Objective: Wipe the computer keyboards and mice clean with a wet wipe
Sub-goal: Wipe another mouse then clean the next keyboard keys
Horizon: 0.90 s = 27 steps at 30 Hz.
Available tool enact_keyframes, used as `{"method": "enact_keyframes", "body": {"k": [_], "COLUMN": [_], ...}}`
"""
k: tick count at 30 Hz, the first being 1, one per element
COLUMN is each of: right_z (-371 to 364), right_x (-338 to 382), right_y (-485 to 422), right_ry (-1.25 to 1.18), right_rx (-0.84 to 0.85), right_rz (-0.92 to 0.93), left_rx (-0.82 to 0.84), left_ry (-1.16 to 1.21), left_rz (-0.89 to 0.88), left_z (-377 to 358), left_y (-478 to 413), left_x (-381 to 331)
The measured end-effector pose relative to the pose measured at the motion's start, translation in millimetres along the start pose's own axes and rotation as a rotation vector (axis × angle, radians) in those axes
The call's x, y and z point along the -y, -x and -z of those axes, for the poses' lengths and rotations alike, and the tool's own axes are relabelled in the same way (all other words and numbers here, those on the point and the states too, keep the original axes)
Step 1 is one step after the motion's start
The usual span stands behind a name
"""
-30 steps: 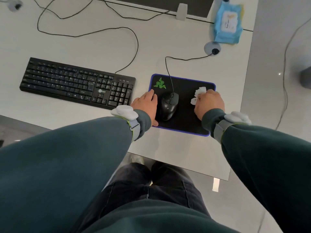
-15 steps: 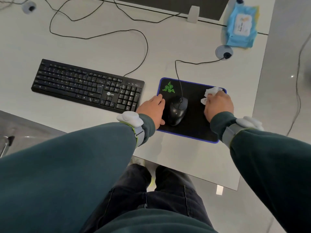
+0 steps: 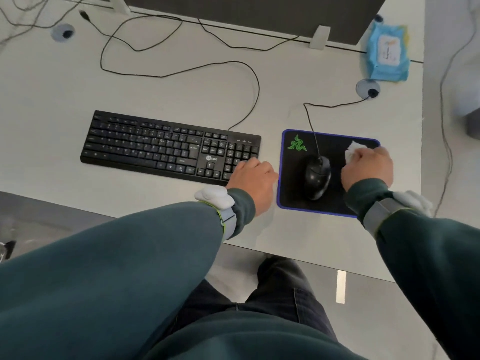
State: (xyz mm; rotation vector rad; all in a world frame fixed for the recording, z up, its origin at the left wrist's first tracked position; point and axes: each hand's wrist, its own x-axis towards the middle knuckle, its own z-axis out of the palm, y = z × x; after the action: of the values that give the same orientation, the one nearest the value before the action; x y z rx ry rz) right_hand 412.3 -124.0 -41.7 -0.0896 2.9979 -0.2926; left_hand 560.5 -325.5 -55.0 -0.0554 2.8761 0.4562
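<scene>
Two hands are mid-frame. The right hand squeezes the wet wipe on the mouse pad, right of the mouse. The left hand touches the keyboard corner, fingers seemingly loose.

The one camera sits on my head. It looks down and a bit forward at the desk, with my legs close below.
</scene>
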Motion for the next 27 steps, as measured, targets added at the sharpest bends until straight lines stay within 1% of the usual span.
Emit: {"method": "enact_keyframes", "body": {"k": [1, 3, 6, 8, 10, 12, 14, 18, 21, 22, 23, 26, 27], "right_z": [6.7, 9.2, -7.0, -31.3, -50.3, -66.3, -76.3, -89.2, -100.3, -103.4, -108.5, -115.6, -117.0], "right_x": [13.8, 55.9, 118.7, 162.7, 198.3, 223.6, 234.3, 219.0, 210.6, 210.3, 210.9, 218.1, 221.3], "right_y": [12.5, 47.9, 99.6, 137.7, 167.8, 187.9, 201.1, 207.8, 209.8, 209.5, 209.4, 206.0, 204.2], "right_ry": [-0.086, -0.192, -0.247, -0.285, -0.304, -0.255, -0.204, -0.076, -0.062, -0.08, -0.095, -0.105, -0.097], "right_rx": [-0.089, -0.197, -0.199, -0.151, -0.056, 0.047, 0.098, 0.046, 0.002, -0.019, -0.045, -0.166, -0.204], "right_rz": [-0.047, 0.007, 0.199, 0.305, 0.325, 0.352, 0.316, 0.184, 0.176, 0.189, 0.215, 0.33, 0.36], "left_rx": [-0.044, -0.131, -0.272, -0.301, -0.284, -0.268, -0.286, -0.383, -0.417, -0.42, -0.42, -0.369, -0.385], "left_ry": [0.025, 0.082, 0.095, 0.066, 0.022, 0.0, -0.007, 0.022, 0.049, 0.041, 0.015, -0.114, -0.117], "left_rz": [-0.016, -0.019, 0.032, 0.072, 0.11, 0.167, 0.256, 0.492, 0.657, 0.669, 0.631, 0.373, 0.351], "left_z": [4.1, 9.0, 11.6, 15.8, 19.3, 21.1, 21.0, 13.4, 6.6, 5.2, 1.7, -7.7, -9.8], "left_y": [9.8, 33.1, 61.8, 87.0, 107.5, 123.9, 138.3, 152.9, 159.5, 161.1, 163.2, 160.8, 157.5], "left_x": [11.4, 42.8, 88.9, 130.4, 161.2, 183.0, 199.9, 223.1, 238.0, 241.0, 243.7, 233.9, 229.5]}}
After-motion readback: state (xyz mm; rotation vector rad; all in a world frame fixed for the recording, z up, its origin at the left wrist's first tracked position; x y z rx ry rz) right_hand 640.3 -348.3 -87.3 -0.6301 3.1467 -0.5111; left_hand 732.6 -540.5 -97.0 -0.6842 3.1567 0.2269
